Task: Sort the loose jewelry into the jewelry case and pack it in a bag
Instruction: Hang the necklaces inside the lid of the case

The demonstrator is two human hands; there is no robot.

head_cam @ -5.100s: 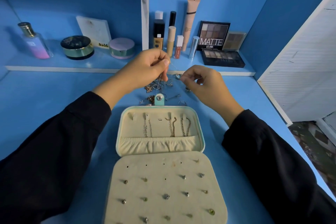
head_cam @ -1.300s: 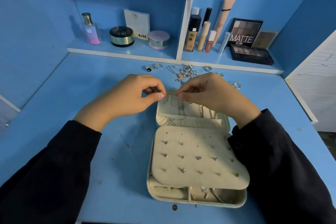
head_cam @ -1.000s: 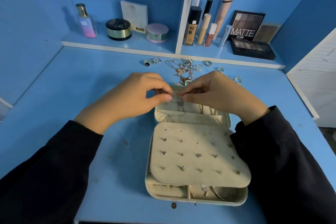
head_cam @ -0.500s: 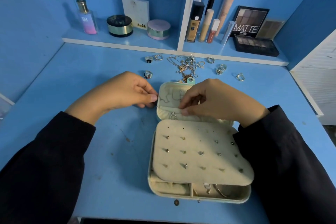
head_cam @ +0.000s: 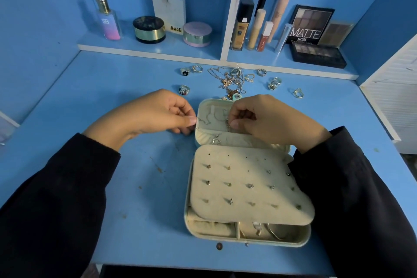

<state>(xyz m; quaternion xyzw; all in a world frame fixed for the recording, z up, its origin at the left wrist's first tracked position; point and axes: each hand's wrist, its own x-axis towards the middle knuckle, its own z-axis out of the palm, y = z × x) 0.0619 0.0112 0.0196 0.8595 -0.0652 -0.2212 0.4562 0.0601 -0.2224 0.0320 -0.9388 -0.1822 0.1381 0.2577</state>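
The cream jewelry case (head_cam: 248, 241) lies open on the table (head_cam: 135, 187), its earring panel (head_cam: 239, 175) folded over the base (studs in rows). A thin chain (head_cam: 205, 121) crosses the lid. Loose rings (head_cam: 184, 90) and tangled chains (head_cam: 230, 80) lie beyond.

The jewelry case (head_cam: 248, 239) lies open on the desk (head_cam: 140, 165), a stud panel (head_cam: 248, 184) over its near half. A chain (head_cam: 203, 120) spans its far half, from the left hand (head_cam: 153, 114) at the case's left edge to the right hand (head_cam: 273, 121) above it. Loose jewelry (head_cam: 230, 79) lies behind the case, a shelf (head_cam: 176, 47) farther back.
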